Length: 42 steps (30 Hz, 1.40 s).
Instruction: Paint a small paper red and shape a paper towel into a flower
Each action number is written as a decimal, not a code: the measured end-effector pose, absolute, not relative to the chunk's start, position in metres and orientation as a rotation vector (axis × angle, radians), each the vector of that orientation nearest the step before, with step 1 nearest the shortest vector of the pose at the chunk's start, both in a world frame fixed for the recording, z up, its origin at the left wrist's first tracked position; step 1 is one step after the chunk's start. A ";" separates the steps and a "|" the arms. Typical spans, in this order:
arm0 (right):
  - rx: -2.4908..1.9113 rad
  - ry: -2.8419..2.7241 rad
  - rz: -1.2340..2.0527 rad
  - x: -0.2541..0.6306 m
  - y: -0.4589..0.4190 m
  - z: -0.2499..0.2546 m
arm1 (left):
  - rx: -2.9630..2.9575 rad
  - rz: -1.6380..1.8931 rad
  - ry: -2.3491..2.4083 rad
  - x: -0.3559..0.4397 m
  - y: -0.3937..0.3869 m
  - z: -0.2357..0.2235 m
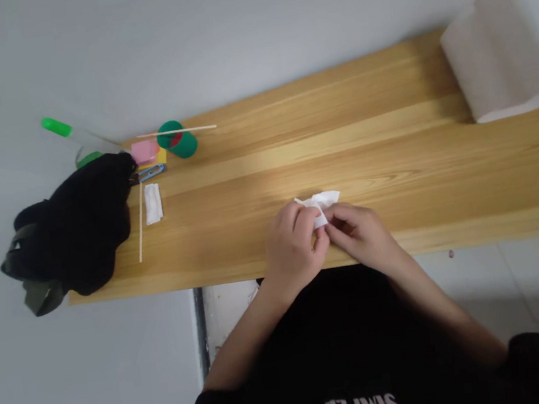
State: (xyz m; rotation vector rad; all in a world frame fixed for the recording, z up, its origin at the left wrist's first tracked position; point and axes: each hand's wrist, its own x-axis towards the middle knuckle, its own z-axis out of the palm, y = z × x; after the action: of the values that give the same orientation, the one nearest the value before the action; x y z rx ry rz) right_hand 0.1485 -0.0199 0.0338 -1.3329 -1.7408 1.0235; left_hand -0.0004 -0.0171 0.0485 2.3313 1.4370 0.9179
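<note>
Close to the front edge of the wooden table [395, 171], both hands pinch a small white tissue [325, 199]. My left hand [295, 238] is closed over the tissue's left part, its fingers bent around it. From the right, my right hand [359, 229] grips the lower right side between thumb and fingers. Part of the tissue sticks up beyond the fingertips, folded or creased. The fingers hide the rest of it. A folded white tissue packet or pad [153, 203] lies farther left, apart from both hands.
At the left end are a black cloth item [86, 221], a thin stick [141, 223], blue thread snips [151, 172], pink sticky notes [145, 152] and a green cup [185, 145] with another stick [199, 128] across it. A large white paper roll [494, 56] stands at the right.
</note>
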 end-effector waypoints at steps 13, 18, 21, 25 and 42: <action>-1.395 -1.690 1.105 0.152 -0.021 0.035 | 2.055 0.897 1.407 0.000 -0.010 0.051; -1.325 -1.449 1.326 0.153 -0.025 0.033 | 1.921 0.810 1.392 0.002 -0.006 0.052; -1.332 -1.383 1.386 0.149 -0.024 0.029 | 1.849 0.777 1.387 0.003 -0.006 0.050; -1.322 -1.278 1.455 0.147 -0.022 0.024 | 1.738 0.763 1.414 0.002 -0.005 0.046; -1.437 -1.244 1.312 0.146 -0.019 0.011 | 1.091 1.053 1.329 -0.012 0.005 0.027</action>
State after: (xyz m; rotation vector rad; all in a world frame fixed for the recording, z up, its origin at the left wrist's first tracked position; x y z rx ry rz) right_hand 0.1458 -0.0193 0.0115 -1.4366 -1.2441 1.3118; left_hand -0.0122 0.0050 0.0267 1.0914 1.3291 1.0533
